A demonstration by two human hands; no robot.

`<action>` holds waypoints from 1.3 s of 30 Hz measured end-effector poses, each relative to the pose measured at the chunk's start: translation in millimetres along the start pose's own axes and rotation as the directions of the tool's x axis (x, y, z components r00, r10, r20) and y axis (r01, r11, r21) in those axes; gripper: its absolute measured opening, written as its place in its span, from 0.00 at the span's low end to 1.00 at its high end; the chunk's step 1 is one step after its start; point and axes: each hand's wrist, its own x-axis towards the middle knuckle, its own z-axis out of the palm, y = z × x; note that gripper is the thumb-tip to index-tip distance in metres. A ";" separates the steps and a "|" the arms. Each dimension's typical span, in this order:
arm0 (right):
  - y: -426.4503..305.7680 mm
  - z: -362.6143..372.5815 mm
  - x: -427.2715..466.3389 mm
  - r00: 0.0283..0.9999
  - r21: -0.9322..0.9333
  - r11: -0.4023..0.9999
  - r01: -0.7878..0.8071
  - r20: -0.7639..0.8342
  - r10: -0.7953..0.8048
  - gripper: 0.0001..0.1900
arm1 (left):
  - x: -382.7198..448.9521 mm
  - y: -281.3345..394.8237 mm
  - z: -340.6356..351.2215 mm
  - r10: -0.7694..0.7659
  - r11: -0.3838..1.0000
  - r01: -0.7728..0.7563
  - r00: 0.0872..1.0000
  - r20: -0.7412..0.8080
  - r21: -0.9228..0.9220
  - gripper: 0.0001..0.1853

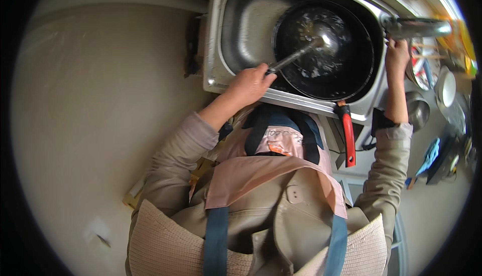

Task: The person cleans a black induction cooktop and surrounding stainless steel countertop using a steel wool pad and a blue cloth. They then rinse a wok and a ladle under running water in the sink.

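Note:
My left hand (251, 84) grips the dark handle end of a metal ladle (295, 56) above the front rim of a stainless steel sink (241, 23). The ladle's shiny round bowl lies inside a black frying pan (359, 65), where the wet bottom glistens. That pan rests tilted in the right part of the basin, and its red and black handle (349, 136) juts over the front edge. At the sink's right side, my right hand (397, 55) reaches up to the metal faucet (418, 27). Its fingertips are partly hidden there, so their hold is unclear.
To the right of the sink, the counter holds a metal bowl (417, 111), a white bowl (447, 87) and a dish with chopsticks (418, 69). Farther down lies a blue cloth (429, 156). A plain wall (113, 87) fills the left.

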 end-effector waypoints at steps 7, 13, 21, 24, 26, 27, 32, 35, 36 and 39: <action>-2.7 4.4 2.9 0.990 -0.171 0.976 0.138 0.004 -0.139 0.11 | -1.0 -1.3 4.3 0.039 0.999 -0.042 0.996 -0.080 -0.031 0.16; -10.8 4.0 -2.5 0.957 -0.110 0.952 0.287 -0.016 -0.291 0.11 | 0.7 -2.3 3.9 0.059 0.998 -0.059 0.998 -0.038 0.008 0.16; -13.3 7.7 -2.8 0.962 -0.138 0.954 0.268 -0.019 -0.273 0.10 | 3.0 0.5 2.5 0.083 0.996 -0.083 0.996 -0.031 0.015 0.17; -12.1 8.4 -2.4 0.967 -0.181 0.951 0.251 0.006 -0.254 0.11 | 4.0 0.8 2.4 0.090 0.996 -0.090 0.996 -0.028 0.007 0.17; -11.8 8.5 -2.4 0.969 -0.193 0.950 0.244 0.017 -0.246 0.11 | 4.6 0.8 2.4 0.096 0.995 -0.095 0.995 -0.027 0.007 0.17; -11.1 8.8 -2.3 0.969 -0.191 0.951 0.244 0.018 -0.246 0.11 | 4.8 0.9 2.5 0.096 0.995 -0.096 0.995 -0.028 0.010 0.17; -11.2 9.5 -1.6 0.964 -0.178 0.948 0.263 0.009 -0.265 0.11 | 5.7 0.8 2.5 0.096 0.995 -0.096 0.995 -0.024 0.030 0.17; -11.1 9.4 -1.0 0.964 -0.179 0.948 0.265 0.015 -0.267 0.11 | 6.5 0.3 3.0 0.113 0.993 -0.112 0.993 -0.036 0.025 0.17; -10.9 9.3 -0.9 0.962 -0.182 0.946 0.269 0.018 -0.271 0.11 | 6.9 0.1 3.1 0.107 0.994 -0.106 0.994 -0.029 0.022 0.17; -9.8 9.1 -1.5 0.964 -0.186 0.946 0.264 0.021 -0.265 0.11 | 7.9 0.3 3.3 0.101 0.995 -0.101 0.995 -0.023 0.022 0.17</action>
